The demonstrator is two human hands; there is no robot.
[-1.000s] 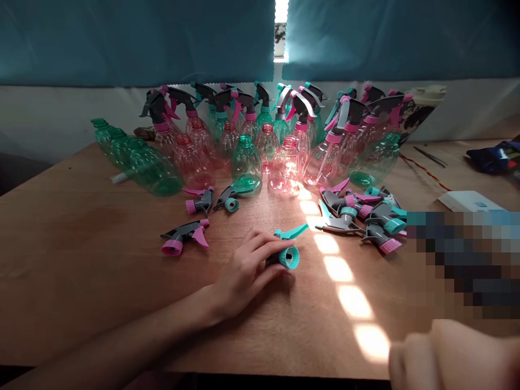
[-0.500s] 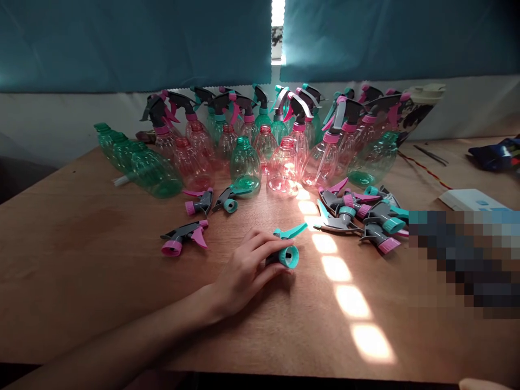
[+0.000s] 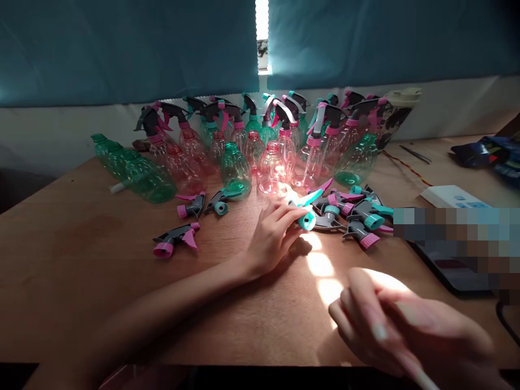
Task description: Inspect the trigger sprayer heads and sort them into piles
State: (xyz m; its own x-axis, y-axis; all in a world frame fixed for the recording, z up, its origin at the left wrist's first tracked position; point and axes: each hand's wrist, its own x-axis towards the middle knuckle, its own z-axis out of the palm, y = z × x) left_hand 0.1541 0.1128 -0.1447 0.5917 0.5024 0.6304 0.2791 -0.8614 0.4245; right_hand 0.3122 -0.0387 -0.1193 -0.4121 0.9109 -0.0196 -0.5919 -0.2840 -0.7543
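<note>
My left hand (image 3: 272, 235) is shut on a teal-and-grey trigger sprayer head (image 3: 306, 219), holding it just above the table. Its nozzle end points right, close to a heap of loose sprayer heads (image 3: 351, 214). Behind the hand stands an uncapped transparent pink bottle (image 3: 272, 169). A thin white tube (image 3: 418, 376) runs out of my right hand (image 3: 390, 325), low at the bottom right, and my fingers curl around it. Its upper end is hidden in my hand.
Capped pink and green spray bottles (image 3: 247, 127) crowd the back of the wooden table (image 3: 81, 244). Green bottles (image 3: 134, 170) lie at the left, beside several loose sprayer heads. A white box (image 3: 450, 196), a dark tablet (image 3: 442, 271) and a blue bag (image 3: 487, 154) sit to the right.
My left hand has lifted the teal sprayer head off the table and moved it up and right. My right hand has come into view holding the white tube.
</note>
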